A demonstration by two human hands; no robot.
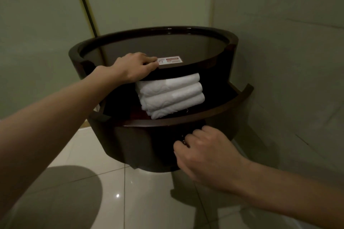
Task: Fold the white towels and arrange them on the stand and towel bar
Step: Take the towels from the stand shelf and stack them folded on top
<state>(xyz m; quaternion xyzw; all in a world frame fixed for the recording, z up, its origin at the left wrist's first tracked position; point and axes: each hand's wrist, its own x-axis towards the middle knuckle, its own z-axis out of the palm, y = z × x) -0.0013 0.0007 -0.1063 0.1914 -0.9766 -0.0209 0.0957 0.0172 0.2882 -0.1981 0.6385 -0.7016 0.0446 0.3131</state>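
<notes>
A dark round wooden stand with two tiers fills the corner. Three folded white towels lie stacked on its middle shelf, under the top tier. My left hand rests on the front rim of the top tier, fingers curled over the edge beside a small white and red card. My right hand hovers low in front of the stand's dark lower section, fingers loosely curled with nothing visible in them. No towel bar is in view.
Pale walls meet in a corner right behind the stand, with a dark vertical strip on the left wall. Glossy light floor tiles spread below, carrying a round shadow at lower left.
</notes>
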